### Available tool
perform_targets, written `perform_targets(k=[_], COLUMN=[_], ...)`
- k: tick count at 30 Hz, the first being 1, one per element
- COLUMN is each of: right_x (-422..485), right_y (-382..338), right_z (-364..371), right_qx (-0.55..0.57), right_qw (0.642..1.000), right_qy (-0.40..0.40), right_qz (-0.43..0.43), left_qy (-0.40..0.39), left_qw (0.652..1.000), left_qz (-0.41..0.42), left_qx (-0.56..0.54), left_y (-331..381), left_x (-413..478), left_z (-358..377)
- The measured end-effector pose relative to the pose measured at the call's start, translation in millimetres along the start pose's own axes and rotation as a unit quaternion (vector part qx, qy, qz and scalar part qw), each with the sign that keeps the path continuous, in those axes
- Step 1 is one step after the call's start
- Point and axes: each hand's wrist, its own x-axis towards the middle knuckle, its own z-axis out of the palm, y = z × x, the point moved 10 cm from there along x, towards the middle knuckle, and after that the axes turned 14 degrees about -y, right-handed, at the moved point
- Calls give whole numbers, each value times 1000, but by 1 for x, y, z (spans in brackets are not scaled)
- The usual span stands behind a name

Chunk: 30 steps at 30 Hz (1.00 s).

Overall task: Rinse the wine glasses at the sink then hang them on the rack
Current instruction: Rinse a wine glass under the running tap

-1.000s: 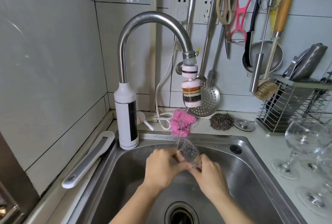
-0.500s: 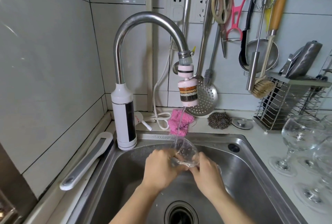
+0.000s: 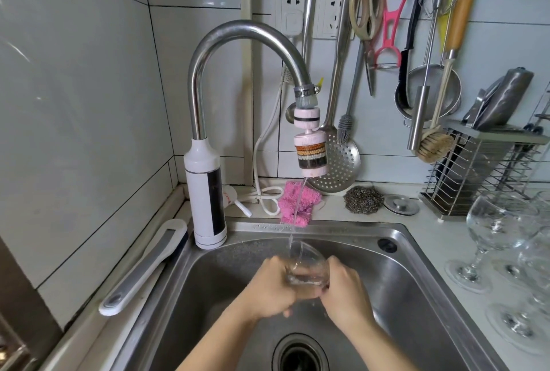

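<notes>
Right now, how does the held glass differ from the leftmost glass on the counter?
The held glass tilts under the water stream, gripped by left hand and right hand; the counter glass stands upright, untouched. Stem: hidden on the held glass, visible on the counter glass. Both clear.

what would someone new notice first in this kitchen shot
At the centre, the left hand and right hand grip a wine glass over the sink, under a thin stream of water from the tall curved tap. More glasses stand upright on the counter at the right, and utensils hang on the wall behind, a pink peeler the brightest.
</notes>
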Motion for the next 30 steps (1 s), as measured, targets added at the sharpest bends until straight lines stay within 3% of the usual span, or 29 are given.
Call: perform_targets(k=[1,3,6,9,11,13,16,18,23,30], right_x=[0,0,0,0,-1,-1,-1,0,-1,-3], right_y=[1,1,-2,-8,-10,-10,-10,-6,-1,-9], right_z=[-1,-2,-1,-2,-1,2,4,4,5,14], right_qx=[-8,-19,7,29,31,29,1,-2,0,9], right_qw=[1000,1000,1000,999,999,999,999,1000,999,998], right_qy=[1,1,-1,12,9,-1,-11,-17,-35,-58], right_qz=[4,8,2,-25,-30,-36,-33,-18,8,-12], left_qy=[-22,13,144,272,234,93,-17,2,162,113], left_qw=[999,998,989,952,970,991,985,983,980,992], left_qz=[-1,-9,15,27,29,13,11,29,13,9], left_qx=[-44,-55,20,136,61,-93,-171,-183,-113,-53], left_y=[-2,-3,5,12,5,-5,-8,-7,-17,-2], left_x=[1,1,-6,-23,-18,-4,2,3,-6,-6], left_z=[7,5,-20,-44,-43,-19,5,1,-33,-18])
